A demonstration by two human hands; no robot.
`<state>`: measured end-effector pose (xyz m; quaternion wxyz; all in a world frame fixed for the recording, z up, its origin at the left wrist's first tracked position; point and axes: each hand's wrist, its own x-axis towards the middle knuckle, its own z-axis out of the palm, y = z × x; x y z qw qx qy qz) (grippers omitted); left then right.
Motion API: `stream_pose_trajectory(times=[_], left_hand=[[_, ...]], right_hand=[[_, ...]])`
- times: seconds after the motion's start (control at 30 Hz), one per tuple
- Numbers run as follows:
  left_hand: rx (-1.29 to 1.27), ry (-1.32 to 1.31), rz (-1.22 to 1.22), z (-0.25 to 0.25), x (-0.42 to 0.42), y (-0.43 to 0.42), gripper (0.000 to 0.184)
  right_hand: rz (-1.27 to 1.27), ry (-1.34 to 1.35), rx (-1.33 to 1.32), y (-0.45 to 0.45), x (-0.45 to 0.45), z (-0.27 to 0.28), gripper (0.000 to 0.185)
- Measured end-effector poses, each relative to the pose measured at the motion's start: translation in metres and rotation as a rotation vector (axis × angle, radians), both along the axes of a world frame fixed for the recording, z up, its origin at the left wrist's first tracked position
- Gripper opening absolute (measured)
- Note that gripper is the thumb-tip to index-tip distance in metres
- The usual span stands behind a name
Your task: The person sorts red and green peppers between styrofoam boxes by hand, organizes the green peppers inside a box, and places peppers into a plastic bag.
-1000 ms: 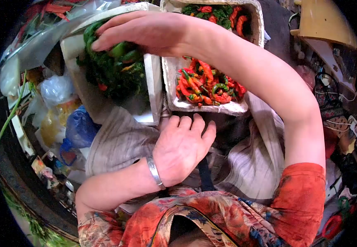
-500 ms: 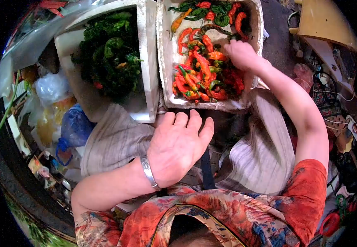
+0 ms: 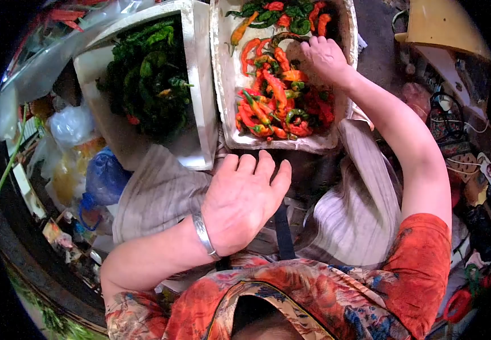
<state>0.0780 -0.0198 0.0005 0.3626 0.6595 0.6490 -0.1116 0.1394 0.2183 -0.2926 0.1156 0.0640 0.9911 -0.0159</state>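
My right hand (image 3: 323,56) is over the right white box (image 3: 218,85), fingers curled together beside the end of a dark green pepper (image 3: 284,37); what they hold, if anything, is hidden. Red and orange peppers (image 3: 276,90) lie in a heap below it, with green and red ones at the box's far end. My left hand (image 3: 242,198), with a silver bracelet (image 3: 203,233) on the wrist, hovers palm down near my lap. Its fingers are spread and hold nothing.
The left white box (image 3: 199,85) holds dark green peppers (image 3: 152,79). Further left are plastic bags, one of them blue (image 3: 107,177). A yellowish board (image 3: 446,28) stands at the upper right, above cords and clutter. Grey striped cloth (image 3: 158,195) covers my legs.
My right hand has left the green peppers in the left box, crossed to the right box and moved slightly farther up in it. The left hand has hardly moved.
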Motion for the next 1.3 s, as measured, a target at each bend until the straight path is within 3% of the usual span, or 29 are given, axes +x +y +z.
stream_pose_trajectory(times=[0.3,0.4,0.47,0.5,0.6,0.67,0.7,0.73,0.83,0.87,0.97,1.07,1.13,1.2,1.3], left_hand=[[-0.021,-0.019,0.011,0.001,-0.002,0.0,0.054],[-0.029,-0.031,0.024,0.001,-0.003,-0.001,0.055],[-0.024,-0.006,0.012,0.0,-0.003,-0.001,0.055],[-0.023,-0.009,0.013,0.001,-0.003,0.0,0.055],[-0.05,-0.02,0.006,0.002,-0.004,0.002,0.055],[-0.055,-0.021,0.013,0.001,-0.004,0.002,0.054],[-0.055,-0.021,0.013,0.001,-0.004,0.002,0.054],[-0.053,-0.021,0.013,0.0,-0.003,0.001,0.054],[-0.048,-0.018,0.011,0.0,-0.003,0.002,0.053],[-0.045,-0.014,0.008,0.001,-0.003,0.003,0.053],[-0.047,-0.018,0.024,0.0,-0.004,0.004,0.052],[-0.008,-0.011,0.015,0.001,-0.006,0.003,0.051],[-0.018,0.003,0.015,0.0,-0.004,0.001,0.051],[-0.025,0.017,0.012,-0.001,-0.003,0.0,0.05],[0.008,0.038,-0.004,-0.001,-0.004,-0.002,0.05]], right_hand=[[0.062,0.087,0.011,0.001,0.005,0.0,0.014],[0.044,0.007,-0.153,0.009,-0.005,0.015,0.019],[-0.044,0.033,-0.715,0.019,-0.014,0.029,0.028],[-0.281,-0.137,-1.062,0.022,-0.017,0.046,0.035],[-0.382,-0.198,-1.305,0.025,-0.012,0.056,0.033],[-0.382,-0.28,-1.262,0.025,-0.005,0.031,0.038],[-0.327,-0.374,-1.111,0.023,-0.006,0.039,0.043],[-0.267,-0.339,-0.986,0.015,-0.002,0.041,0.039],[0.019,-0.604,-0.565,-0.004,-0.005,0.056,0.028],[0.053,-0.512,-0.409,-0.015,0.003,0.054,0.016],[0.197,-0.423,-0.177,-0.047,0.025,0.015,0.01],[0.219,-0.47,-0.19,-0.049,0.025,0.016,0.01],[0.139,-0.461,-0.264,-0.034,0.014,0.031,0.01],[0.168,-0.565,-0.545,-0.006,-0.005,0.047,0.02],[-0.225,-0.476,-1.289,0.018,-0.015,0.068,0.02]])
